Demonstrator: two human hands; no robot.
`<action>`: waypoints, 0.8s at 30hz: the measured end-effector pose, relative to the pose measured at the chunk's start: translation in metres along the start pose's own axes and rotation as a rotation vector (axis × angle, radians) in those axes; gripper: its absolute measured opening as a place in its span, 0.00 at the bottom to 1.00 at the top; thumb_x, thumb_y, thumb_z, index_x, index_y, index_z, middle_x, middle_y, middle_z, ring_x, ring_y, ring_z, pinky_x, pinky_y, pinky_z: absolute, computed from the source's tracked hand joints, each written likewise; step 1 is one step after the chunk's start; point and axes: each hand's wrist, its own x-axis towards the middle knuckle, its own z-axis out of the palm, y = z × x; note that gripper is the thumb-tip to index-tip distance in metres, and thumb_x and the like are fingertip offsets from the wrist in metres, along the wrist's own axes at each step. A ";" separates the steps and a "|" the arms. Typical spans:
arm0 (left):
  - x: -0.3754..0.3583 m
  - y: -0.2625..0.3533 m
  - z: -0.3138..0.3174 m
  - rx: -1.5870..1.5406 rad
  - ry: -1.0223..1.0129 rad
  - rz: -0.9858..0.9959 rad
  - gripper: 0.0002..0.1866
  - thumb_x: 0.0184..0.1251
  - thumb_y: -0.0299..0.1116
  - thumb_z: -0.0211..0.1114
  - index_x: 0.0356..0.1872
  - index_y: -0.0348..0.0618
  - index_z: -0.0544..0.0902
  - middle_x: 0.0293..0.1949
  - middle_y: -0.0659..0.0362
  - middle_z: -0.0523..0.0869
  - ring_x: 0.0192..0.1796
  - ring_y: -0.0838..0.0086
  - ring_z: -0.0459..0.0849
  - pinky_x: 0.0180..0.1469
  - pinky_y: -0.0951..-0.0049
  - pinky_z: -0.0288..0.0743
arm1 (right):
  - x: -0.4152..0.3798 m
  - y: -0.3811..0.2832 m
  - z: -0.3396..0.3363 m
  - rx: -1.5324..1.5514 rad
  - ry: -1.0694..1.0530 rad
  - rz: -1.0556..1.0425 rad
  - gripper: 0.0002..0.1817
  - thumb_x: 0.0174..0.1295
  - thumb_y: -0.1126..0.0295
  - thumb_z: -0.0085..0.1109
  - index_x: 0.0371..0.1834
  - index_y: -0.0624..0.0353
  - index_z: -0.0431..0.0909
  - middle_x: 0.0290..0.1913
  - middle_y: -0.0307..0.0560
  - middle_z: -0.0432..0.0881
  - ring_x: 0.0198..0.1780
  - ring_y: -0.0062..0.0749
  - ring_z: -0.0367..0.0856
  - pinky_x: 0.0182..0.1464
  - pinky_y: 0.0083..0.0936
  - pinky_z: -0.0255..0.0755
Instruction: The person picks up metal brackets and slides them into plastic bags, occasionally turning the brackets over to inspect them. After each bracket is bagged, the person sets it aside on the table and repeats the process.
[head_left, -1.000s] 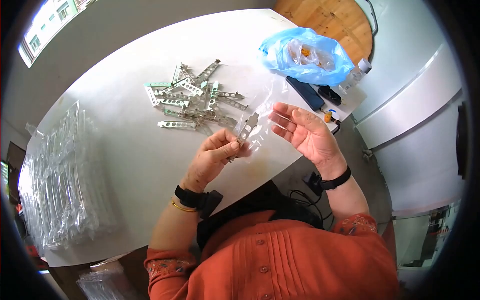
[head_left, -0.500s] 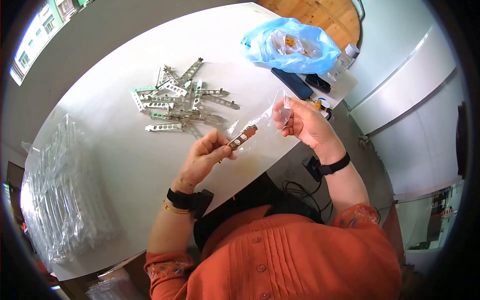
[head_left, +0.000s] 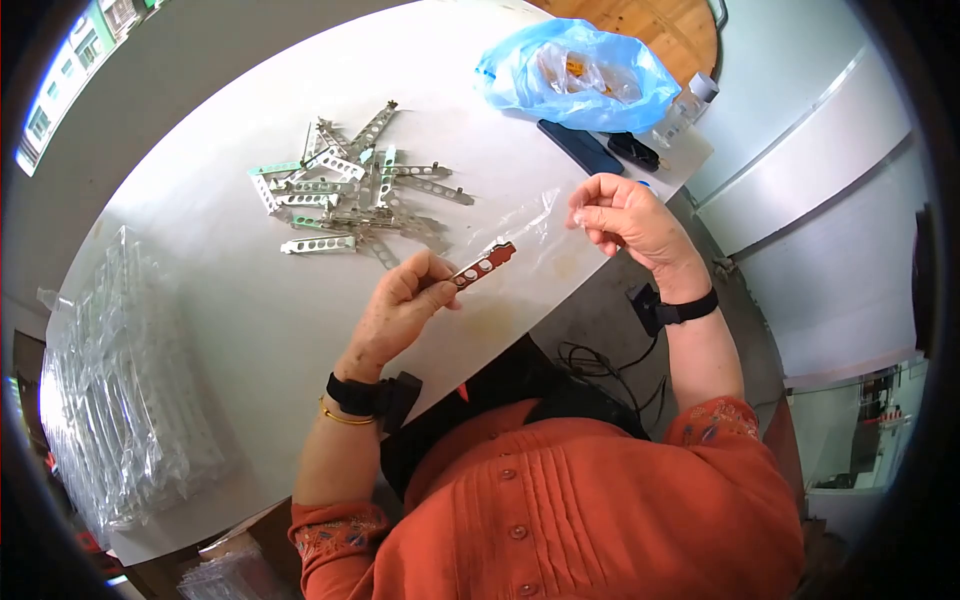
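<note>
Between its thumb and fingers, my left hand (head_left: 400,310) grips a flat metal bracket (head_left: 484,268) with a row of round holes, its notched end pointing up and to the right. My right hand (head_left: 640,228) has thumb and forefinger pinched on the edge of a thin clear plastic bag (head_left: 532,222). That bag stretches from the pinch down toward the bracket and overlaps its far end in this view. Beyond my left hand, a loose heap of similar brackets (head_left: 330,190) lies on the white table (head_left: 240,330).
A stack of clear plastic packs (head_left: 135,390) covers the table's left side. At the far right are a blue plastic bag (head_left: 520,85), a dark phone (head_left: 582,148), a black object (head_left: 634,150) and a clear bottle (head_left: 685,110). The table's near edge runs diagonally below my hands.
My right hand has moved a little right, away from the bracket, drawing the clear bag out longer. My left hand keeps its grip. The view has shifted slightly.
</note>
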 end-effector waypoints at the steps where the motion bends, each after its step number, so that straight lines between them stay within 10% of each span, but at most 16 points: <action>1: 0.000 0.000 0.000 0.002 0.013 0.001 0.02 0.74 0.23 0.60 0.40 0.37 0.76 0.41 0.62 0.81 0.41 0.79 0.82 0.48 0.76 0.76 | -0.001 -0.001 -0.001 0.000 0.006 0.002 0.08 0.67 0.70 0.64 0.45 0.60 0.78 0.35 0.40 0.83 0.26 0.11 0.76 0.23 0.09 0.69; 9: 0.000 0.001 0.003 0.127 -0.004 0.009 0.02 0.72 0.23 0.60 0.39 0.37 0.75 0.38 0.63 0.81 0.39 0.80 0.79 0.45 0.77 0.75 | 0.001 0.002 0.014 0.063 -0.012 0.124 0.14 0.71 0.60 0.60 0.48 0.60 0.78 0.37 0.45 0.85 0.17 0.12 0.71 0.16 0.10 0.61; 24: -0.002 0.003 0.007 0.189 0.066 0.002 0.03 0.70 0.20 0.60 0.40 0.36 0.76 0.40 0.61 0.81 0.39 0.78 0.82 0.46 0.75 0.77 | -0.001 0.010 0.002 -0.193 -0.001 0.095 0.06 0.63 0.74 0.63 0.41 0.60 0.78 0.35 0.42 0.87 0.19 0.11 0.72 0.19 0.11 0.67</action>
